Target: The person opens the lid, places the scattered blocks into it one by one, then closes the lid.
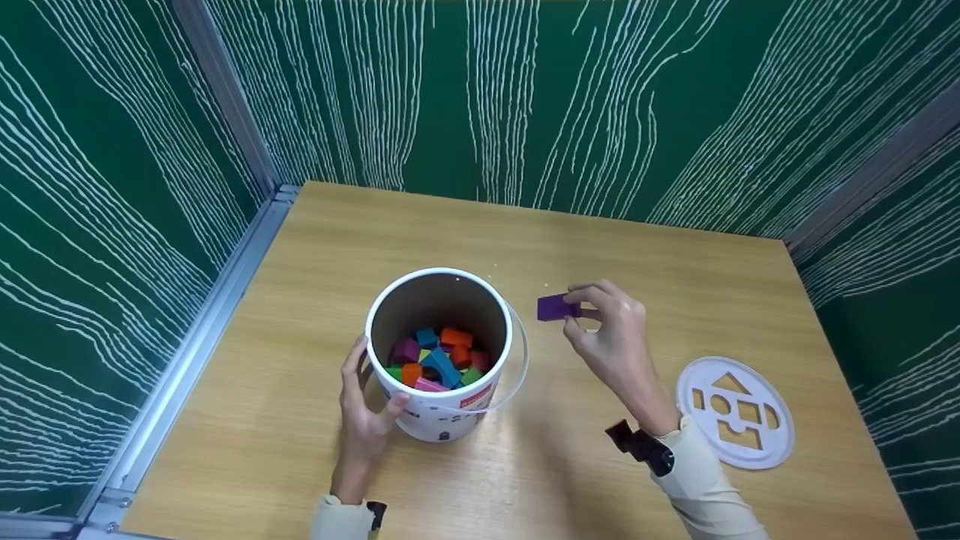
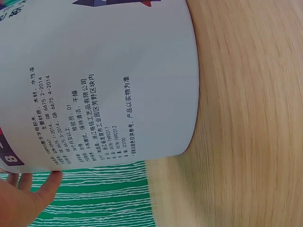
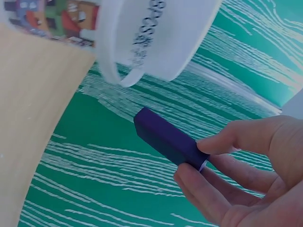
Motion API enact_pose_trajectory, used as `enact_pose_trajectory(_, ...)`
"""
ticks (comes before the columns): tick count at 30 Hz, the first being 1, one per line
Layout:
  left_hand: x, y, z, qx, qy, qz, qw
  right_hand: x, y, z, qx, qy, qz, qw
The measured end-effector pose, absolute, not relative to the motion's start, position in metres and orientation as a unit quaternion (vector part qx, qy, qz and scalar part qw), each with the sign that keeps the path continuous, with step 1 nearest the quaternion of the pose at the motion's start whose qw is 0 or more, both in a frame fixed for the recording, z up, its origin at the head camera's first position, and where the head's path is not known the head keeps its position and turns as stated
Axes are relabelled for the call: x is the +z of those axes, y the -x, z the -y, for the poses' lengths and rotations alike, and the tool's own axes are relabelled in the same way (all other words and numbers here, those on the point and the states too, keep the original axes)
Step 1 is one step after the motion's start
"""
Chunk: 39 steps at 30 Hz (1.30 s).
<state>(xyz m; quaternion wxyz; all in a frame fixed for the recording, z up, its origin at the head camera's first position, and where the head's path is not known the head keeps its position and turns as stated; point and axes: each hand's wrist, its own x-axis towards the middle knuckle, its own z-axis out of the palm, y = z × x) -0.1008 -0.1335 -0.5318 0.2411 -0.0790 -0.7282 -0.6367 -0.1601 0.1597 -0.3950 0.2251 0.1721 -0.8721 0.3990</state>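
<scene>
A white bucket (image 1: 431,426) with a thin loop handle (image 1: 525,352) stands upright on the table, and inside lie several coloured blocks (image 1: 442,367). My left hand (image 1: 364,420) holds the bucket's left side near the rim, thumb on the near wall. In the left wrist view, fingertips (image 2: 49,187) meet the printed wall (image 2: 118,47). To the right of the bucket, my right hand (image 1: 611,330) pinches a purple rectangular block (image 1: 553,307) by one end, thumb against fingers. The right wrist view has the block (image 3: 163,135) pointing towards the bucket (image 3: 170,42).
A round white lid (image 1: 776,442) with cut-out shapes lies on the table to the right, partly under the right sleeve (image 1: 705,480). Green walls (image 1: 442,97) with white lines enclose the wooden table (image 1: 300,300), and a metal rail (image 1: 202,330) edges its left side.
</scene>
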Motion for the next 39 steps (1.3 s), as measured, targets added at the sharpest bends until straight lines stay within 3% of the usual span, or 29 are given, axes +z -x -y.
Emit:
enact_pose_trajectory(14, -0.536, 0.102, 0.136, -0.632, 0.05, 0.743, 0.215, -0.371, 0.149, -0.14, 0.417, -0.214, 0.851, 0.238)
enact_pose_trajectory(39, -0.541, 0.103, 0.137, -0.636, 0.076, 0.731, 0.233, -0.375, 0.152, -0.108, 0.422, -0.254, 0.861, 0.128)
